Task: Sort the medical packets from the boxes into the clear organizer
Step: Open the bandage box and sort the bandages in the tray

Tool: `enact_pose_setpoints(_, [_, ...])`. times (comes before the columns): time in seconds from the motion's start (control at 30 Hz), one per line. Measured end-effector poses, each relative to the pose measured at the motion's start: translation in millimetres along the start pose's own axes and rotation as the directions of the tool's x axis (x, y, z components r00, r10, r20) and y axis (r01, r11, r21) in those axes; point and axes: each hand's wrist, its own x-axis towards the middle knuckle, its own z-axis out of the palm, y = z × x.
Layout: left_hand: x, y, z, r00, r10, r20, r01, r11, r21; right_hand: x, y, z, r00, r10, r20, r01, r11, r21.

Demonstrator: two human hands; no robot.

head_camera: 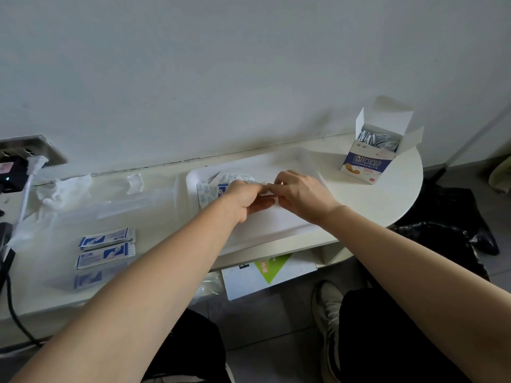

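Note:
The clear organizer (pixel 276 230) lies on the white table, with several blue-and-white packets (pixel 206 193) in its left part. My left hand (pixel 244 199) and my right hand (pixel 300 194) meet over its middle. Both pinch the same small white packets (pixel 264 186), which are mostly hidden by my fingers. An open white-and-blue box (pixel 365 164) full of packets stands at the back right. Two stacks of blue-and-white packets (pixel 106 247) lie on the table at the front left.
Crumpled clear plastic wrap (pixel 63 192) lies at the left near the wall. A wall socket with a white plug (pixel 36 163) and black cables sit at the far left. A white-and-green box (pixel 265 272) rests under the table edge. My shoe (pixel 327 302) is on the floor.

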Motion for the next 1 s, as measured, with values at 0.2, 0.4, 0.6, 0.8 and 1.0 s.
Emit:
enact_pose_setpoints(0.2, [-1.4, -10.1, -5.7, 0.983, 0.174, -0.057, -0.163, 0.972, 0.17, -4.5, 4.8, -6.7, 0.969, 0.215, 0.121, -0.241, 0.93, 0.278])
enact_pose_setpoints(0.4, [-1.8, -18.2, -12.7, 0.92, 0.393, -0.009, -0.358, 0.846, 0.394, -2.4, 4.3, -7.8, 0.87, 0.387, 0.307, -0.49, 0.753, 0.44])
enact_pose_setpoints(0.6, [-10.8, -22.9, -17.5, 0.85, 0.526, 0.044, -0.446, 0.672, 0.591, -2.6, 1.0, -7.5, 0.932, 0.355, 0.077, -0.359, 0.864, 0.352])
enact_pose_setpoints(0.8, [-14.9, -32.9, -14.6, 0.795, 0.598, 0.105, -0.426, 0.427, 0.798, -12.4, -3.3, 3.6, 0.968, 0.234, 0.091, -0.25, 0.934, 0.257])
enact_pose_setpoints(1.0, [-15.6, -36.3, -16.9, 0.778, 0.625, 0.064, -0.275, 0.248, 0.929, -18.3, 6.0, 4.9, 0.924, 0.348, 0.155, -0.373, 0.91, 0.18])
